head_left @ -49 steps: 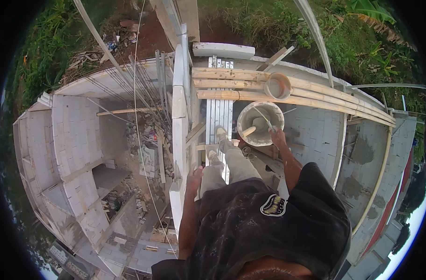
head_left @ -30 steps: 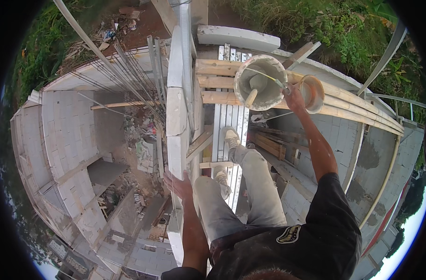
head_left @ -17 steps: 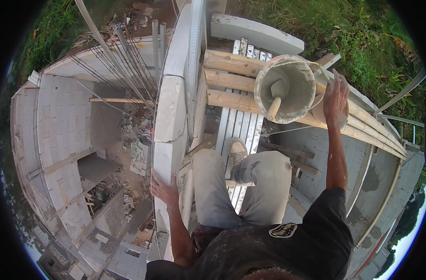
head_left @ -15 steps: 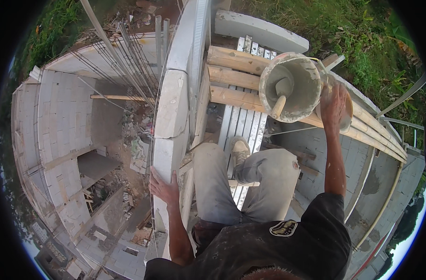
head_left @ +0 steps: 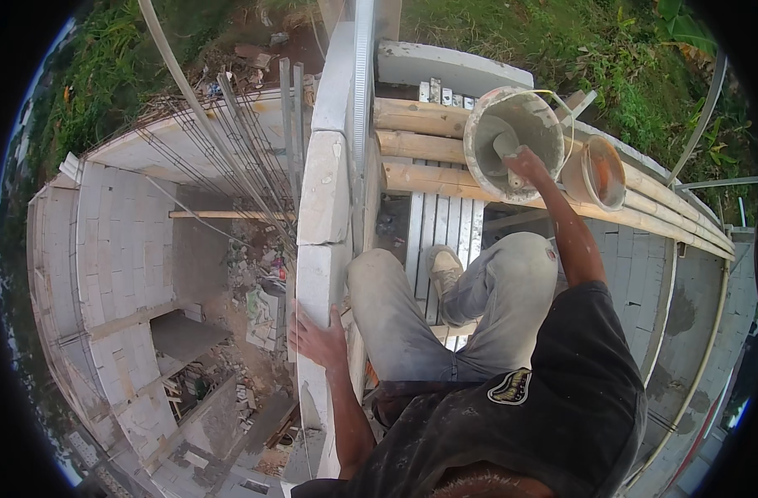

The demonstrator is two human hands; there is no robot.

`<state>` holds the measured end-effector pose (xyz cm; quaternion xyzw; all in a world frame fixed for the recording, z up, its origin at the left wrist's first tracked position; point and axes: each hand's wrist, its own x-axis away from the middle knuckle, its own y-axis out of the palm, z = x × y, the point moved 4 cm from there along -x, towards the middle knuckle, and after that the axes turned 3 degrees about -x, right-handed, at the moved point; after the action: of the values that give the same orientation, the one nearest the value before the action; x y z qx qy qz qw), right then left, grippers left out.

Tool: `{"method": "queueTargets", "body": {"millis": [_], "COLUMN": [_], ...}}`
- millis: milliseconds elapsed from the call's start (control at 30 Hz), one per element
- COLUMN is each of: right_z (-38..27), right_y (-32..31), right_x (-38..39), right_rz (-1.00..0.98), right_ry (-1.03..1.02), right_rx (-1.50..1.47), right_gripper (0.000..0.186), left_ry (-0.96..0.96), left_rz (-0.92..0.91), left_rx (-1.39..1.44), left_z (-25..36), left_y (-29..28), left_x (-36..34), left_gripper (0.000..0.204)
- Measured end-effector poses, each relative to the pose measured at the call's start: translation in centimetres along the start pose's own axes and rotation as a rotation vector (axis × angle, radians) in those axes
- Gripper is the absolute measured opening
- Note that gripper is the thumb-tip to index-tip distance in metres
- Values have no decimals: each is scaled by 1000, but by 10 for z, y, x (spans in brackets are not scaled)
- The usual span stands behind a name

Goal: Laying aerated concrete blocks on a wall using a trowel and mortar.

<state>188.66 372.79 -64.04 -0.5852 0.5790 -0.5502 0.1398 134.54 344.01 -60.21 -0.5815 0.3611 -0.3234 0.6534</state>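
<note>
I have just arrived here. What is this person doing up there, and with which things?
A person with bent knees is above metal planks, beside a pale block wall. The right hand reaches into a bucket, at the handle of a trowel; whether it grips is unclear. The left hand lies spread on the wall. The bucket stands on bamboo poles, with a smaller bucket to its right.

left grip [head_left: 317, 335] on block wall [head_left: 322, 187] | right grip [head_left: 527, 166] at trowel [head_left: 504, 144] inside bucket [head_left: 542, 120]

Trowel [head_left: 504, 144] partly hidden by one of the hands [head_left: 528, 168], bamboo poles [head_left: 425, 146] partly behind the bucket [head_left: 542, 124], left sleeve [head_left: 321, 490] cut off
</note>
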Motion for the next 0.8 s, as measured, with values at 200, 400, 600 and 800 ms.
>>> {"method": "queueTargets", "body": {"millis": [200, 400, 600, 800], "right_z": [-24, 14, -10, -26], "right_y": [-59, -35, -43, -78], "right_x": [132, 157, 148, 142], "right_rz": [303, 411, 288, 190], "right_ry": [-309, -482, -490, -421], "right_rx": [448, 778, 826, 792], "right_gripper": [40, 36, 42, 46], "left_ry": [-20, 9, -2, 13], "left_rz": [-15, 24, 29, 45], "left_rx": [-59, -2, -53, -29], "left_z": [-2, -4, -2, -2], "left_y": [-8, 3, -4, 0], "left_x": [-1, -3, -2, -1], "left_gripper": [90, 89, 88, 88]}}
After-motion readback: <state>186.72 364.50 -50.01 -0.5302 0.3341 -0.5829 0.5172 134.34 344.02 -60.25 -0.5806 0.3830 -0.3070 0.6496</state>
